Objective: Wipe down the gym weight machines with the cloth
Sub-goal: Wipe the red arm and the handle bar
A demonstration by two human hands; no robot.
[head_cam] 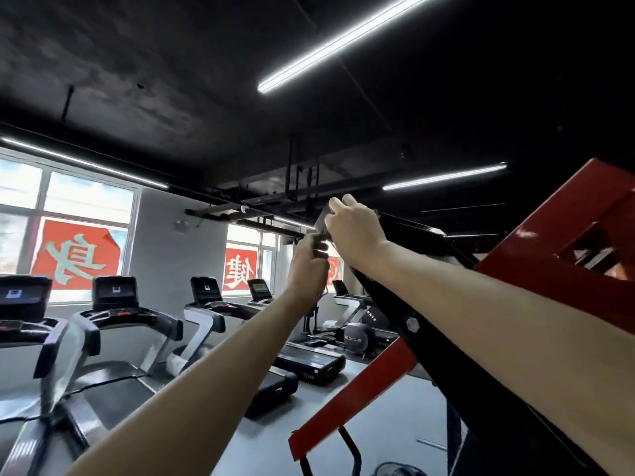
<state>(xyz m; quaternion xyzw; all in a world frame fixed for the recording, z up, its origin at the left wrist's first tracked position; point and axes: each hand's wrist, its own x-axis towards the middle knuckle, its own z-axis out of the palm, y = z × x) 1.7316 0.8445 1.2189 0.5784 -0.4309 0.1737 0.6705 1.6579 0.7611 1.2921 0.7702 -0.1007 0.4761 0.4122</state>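
Overhead, our left grip (309, 261) and right grip (354, 228) clasp the grey cloth (322, 221) atop the machine arm (391, 304), best held taut as we wipe.

Just left of the red machine frame (536, 273), the cloth (321, 219) shows only as a grey sliver. The rest is hidden under the curled fingers of the right hand (354, 228) and in the blurred pinch of the left hand (309, 266). The right hand also covers the top end of the black arm (429, 338). The frame itself runs off the right edge. Far left of it, the nearest treadmill (31, 321) is smeared and cut off.
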